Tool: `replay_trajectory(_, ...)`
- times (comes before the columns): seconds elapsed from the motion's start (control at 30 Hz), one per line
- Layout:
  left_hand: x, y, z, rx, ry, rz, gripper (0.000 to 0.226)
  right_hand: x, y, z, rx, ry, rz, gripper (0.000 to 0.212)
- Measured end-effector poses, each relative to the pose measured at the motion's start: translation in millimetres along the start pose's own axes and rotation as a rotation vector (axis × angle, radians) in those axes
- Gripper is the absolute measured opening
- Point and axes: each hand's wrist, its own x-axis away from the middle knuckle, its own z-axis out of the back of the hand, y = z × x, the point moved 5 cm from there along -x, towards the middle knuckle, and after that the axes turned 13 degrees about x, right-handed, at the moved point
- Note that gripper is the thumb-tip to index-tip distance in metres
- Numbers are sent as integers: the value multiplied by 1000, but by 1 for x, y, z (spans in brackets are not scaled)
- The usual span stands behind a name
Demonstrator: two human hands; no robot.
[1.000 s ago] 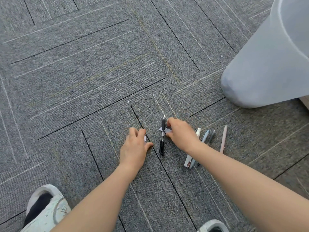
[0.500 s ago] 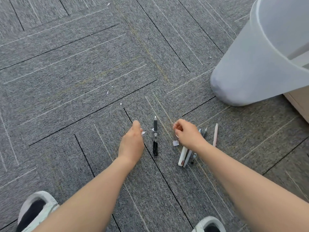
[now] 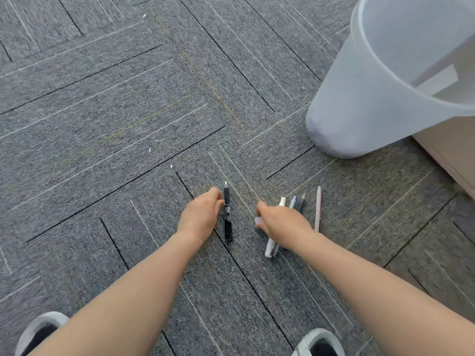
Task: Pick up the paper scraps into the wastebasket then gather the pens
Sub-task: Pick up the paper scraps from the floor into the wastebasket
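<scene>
Nearby, translucent wastebasket (image 3: 365, 98) — contents unclear, pens (image 3: 295, 204) beside right hand (image 3: 280, 222)

free: carpet (image 3: 128, 111) ahead of left grip (image 3: 200, 217) | block: black pen (image 3: 227, 214) between grips; pens (image 3: 295, 204) under right grip (image 3: 280, 222) | far right: wastebasket (image 3: 359, 98)

Looks like an office, prob. a workspace floor. Grey carpet tiles (image 3: 128, 104) w/ thin line pattern, laid in alternating directions, typical commercial flooring. Translucent plastic wastebasket (image 3: 365, 98) stands on the carpet at right, beside a beige furniture edge (image 3: 452, 150), maybe a desk or cabinet, can't tell which. Several pens (image 3: 295, 217) lie on the floor, i.e. office stationery.
</scene>
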Motion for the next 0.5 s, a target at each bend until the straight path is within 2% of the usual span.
replay_trajectory(0.17,-4,11,-5,-115,-89,-48,18,-10,-5,-4,127,-23,13,9)
replay_trajectory(0.23,-6,14,-5,-130,-106,-58,18,-11,-6,-1,54,-40,-7,10)
replay_trajectory(0.4,-8,21,-6,-197,-87,-53,5,-17,-5,3,-704,-74,-201,21)
replay_trajectory(0.5,-8,18,-6,-134,-80,5,4,-23,-7,6,-987,-122,-270,19)
